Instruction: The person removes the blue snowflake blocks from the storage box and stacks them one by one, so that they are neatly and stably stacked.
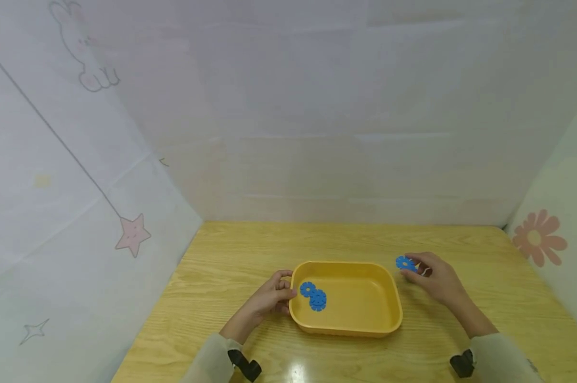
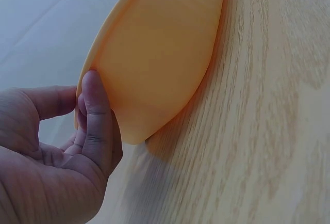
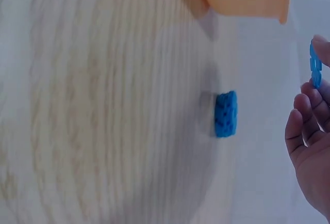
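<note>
A yellow tray [image 1: 360, 303] rests on the wooden table, and my left hand [image 1: 268, 298] grips its left rim between thumb and fingers. In the left wrist view that hand [image 2: 77, 141] pinches the tray's edge [image 2: 154, 59]. Several blue flower-shaped plastic discs [image 1: 318, 300] lie overlapping at the tray's left end. Right of the tray, my right hand [image 1: 437, 276] pinches a blue flower-shaped disc [image 1: 405, 263] above the table. The right wrist view has this disc [image 3: 315, 64] edge-on, beside a small blue stack [image 3: 226, 114] standing on the table.
The wooden table [image 1: 240, 244] runs back to pale cloth walls [image 1: 298, 175]. Printed figures, such as a pink star [image 1: 133, 235] and a reddish flower [image 1: 539, 238], mark the side walls. Dark wrist straps [image 1: 244, 365] sit by both sleeves.
</note>
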Available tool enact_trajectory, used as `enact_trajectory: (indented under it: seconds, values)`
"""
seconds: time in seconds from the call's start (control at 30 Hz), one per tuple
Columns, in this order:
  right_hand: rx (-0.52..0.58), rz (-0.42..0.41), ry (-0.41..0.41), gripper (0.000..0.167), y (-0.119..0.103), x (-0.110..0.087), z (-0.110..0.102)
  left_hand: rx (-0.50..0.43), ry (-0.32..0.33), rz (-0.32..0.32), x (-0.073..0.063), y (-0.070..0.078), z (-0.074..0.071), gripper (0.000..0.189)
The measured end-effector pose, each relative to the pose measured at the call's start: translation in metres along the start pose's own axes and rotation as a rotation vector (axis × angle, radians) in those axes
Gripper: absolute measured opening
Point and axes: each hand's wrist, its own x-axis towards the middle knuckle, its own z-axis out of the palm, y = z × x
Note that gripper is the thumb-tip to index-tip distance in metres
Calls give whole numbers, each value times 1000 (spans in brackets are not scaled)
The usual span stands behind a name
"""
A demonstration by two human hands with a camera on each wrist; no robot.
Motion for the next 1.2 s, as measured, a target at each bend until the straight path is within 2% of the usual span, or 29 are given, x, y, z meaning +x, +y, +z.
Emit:
enact_trajectory:
  seconds: [0.13,0.37,0.53,0.8,1.03,1.2]
  values:
    - [-10,32,3,51,12,-1,-2,-1,-3,-4,0,0,0,59]
    - [-6,23,9,50,30,-3,1,-1,1,8,2,-2,-1,61]
    - [1,51,0,50,39,-3,3,-5,7,-2,2,-2,-1,61]
    - [5,105,-63,51,46,-4,8,-12,-7,-6,3,-3,-1,61]
    - [0,154,-87,57,50,-4,11,-16,-8,1,3,-5,-2,61]
    - [-7,147,-91,55,52,-5,12,-22,-9,-5,3,-5,-2,60]
